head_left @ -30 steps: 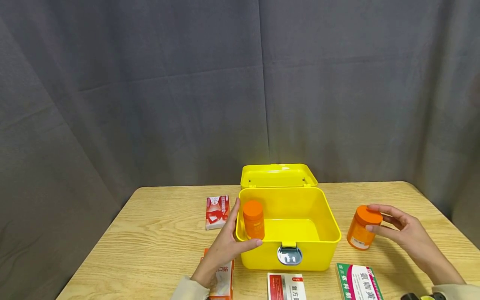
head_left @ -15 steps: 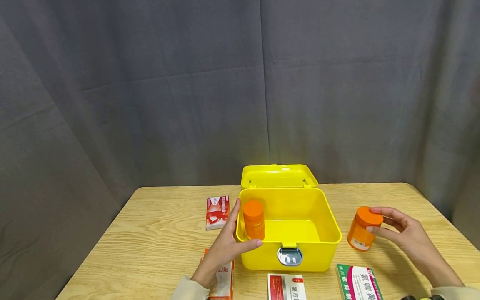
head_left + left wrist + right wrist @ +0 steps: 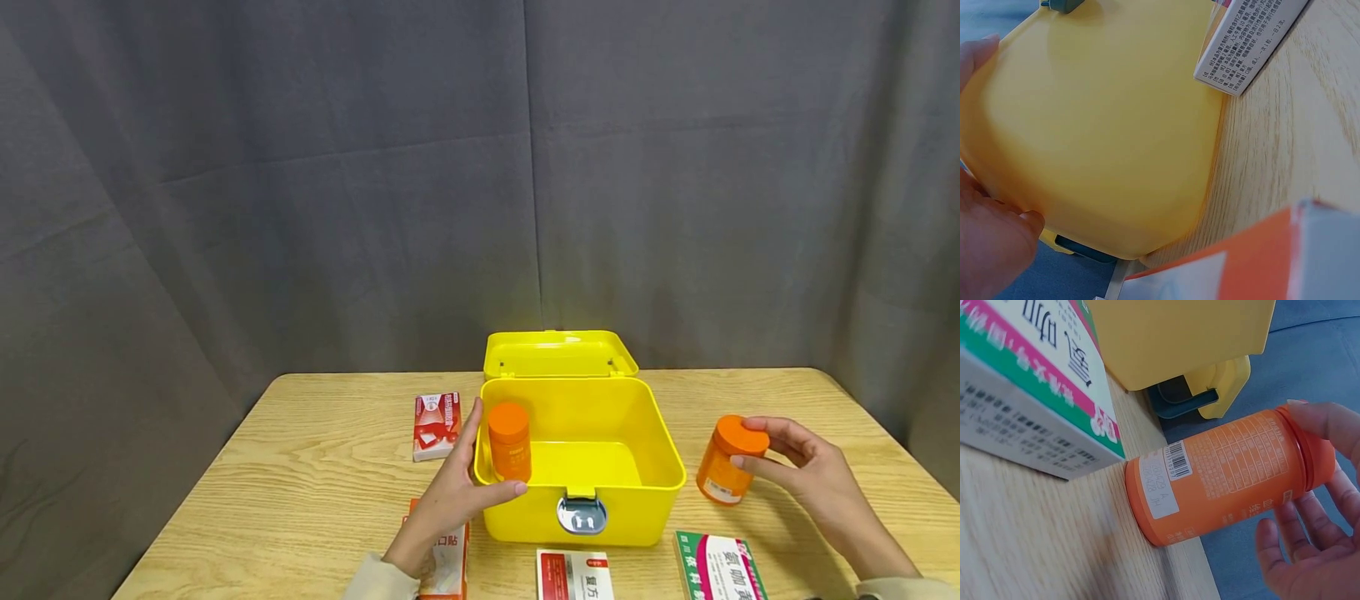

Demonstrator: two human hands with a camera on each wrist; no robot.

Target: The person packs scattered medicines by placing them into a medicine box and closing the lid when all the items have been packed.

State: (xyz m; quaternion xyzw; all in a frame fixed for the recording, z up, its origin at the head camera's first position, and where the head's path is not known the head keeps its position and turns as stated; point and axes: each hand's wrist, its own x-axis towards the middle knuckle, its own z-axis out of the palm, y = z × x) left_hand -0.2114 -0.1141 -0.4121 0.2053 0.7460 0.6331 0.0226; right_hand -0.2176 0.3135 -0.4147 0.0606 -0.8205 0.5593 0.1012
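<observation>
At the centre of the table a yellow lidded box (image 3: 510,521) stands with its lid (image 3: 558,354) tipped back. My left hand (image 3: 446,492) holds its front left corner, thumb along the front rim and fingers along the left wall. Inside, at that left end, an orange bottle (image 3: 510,450) stands upright. To the right of the box, my right hand (image 3: 813,479) grips a second orange bottle (image 3: 1216,478) by its lid (image 3: 1316,453), thumb on one side and fingers on the other. This bottle leans, its base right at the tabletop. Its barcode label faces the right wrist camera.
In front of the box lie a red and white medicine box (image 3: 573,573) and a green and white one (image 3: 720,562). An orange and white box (image 3: 448,558) lies partly under my left forearm. Further back left is a red box (image 3: 437,425). A grey curtain (image 3: 375,208) hangs behind the table.
</observation>
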